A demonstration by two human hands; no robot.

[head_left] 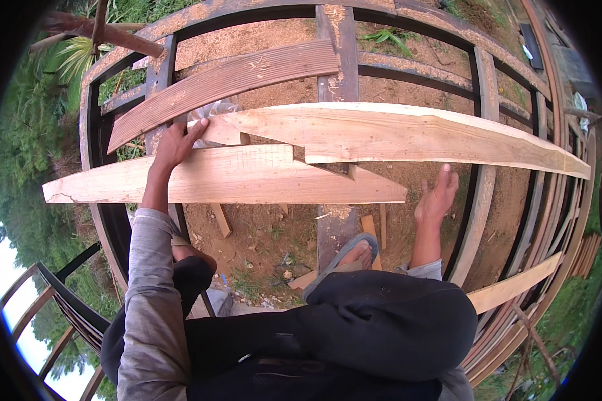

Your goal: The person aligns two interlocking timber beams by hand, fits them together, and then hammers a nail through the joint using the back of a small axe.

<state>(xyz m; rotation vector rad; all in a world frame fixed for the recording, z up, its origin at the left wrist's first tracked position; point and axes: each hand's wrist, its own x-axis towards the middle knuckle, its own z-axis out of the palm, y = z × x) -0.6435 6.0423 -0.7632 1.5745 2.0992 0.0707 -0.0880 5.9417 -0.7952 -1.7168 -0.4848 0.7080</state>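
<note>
Two pale wooden boards lie crosswise in front of me, their notched ends overlapping near the middle. My left hand (178, 142) is closed at the left tip of the farther board (408, 134), its thumb against the wood and its other fingers partly hidden. My left wrist passes over the nearer board (247, 177), which has a stepped cut in its upper edge. Just below the farther board's lower edge, my right hand (436, 197) is raised with nothing in it, fingers loosely apart. Crumpled clear plastic (219, 110) shows beyond the farther board's left end.
A brown grooved plank (241, 77) slants across the dark timber frame (338, 53) beyond the boards. Sawdust covers the beams, and bare soil shows through the gaps. My sandalled foot (354, 257) rests on the middle beam. Stacked long timbers (548, 234) line the right side.
</note>
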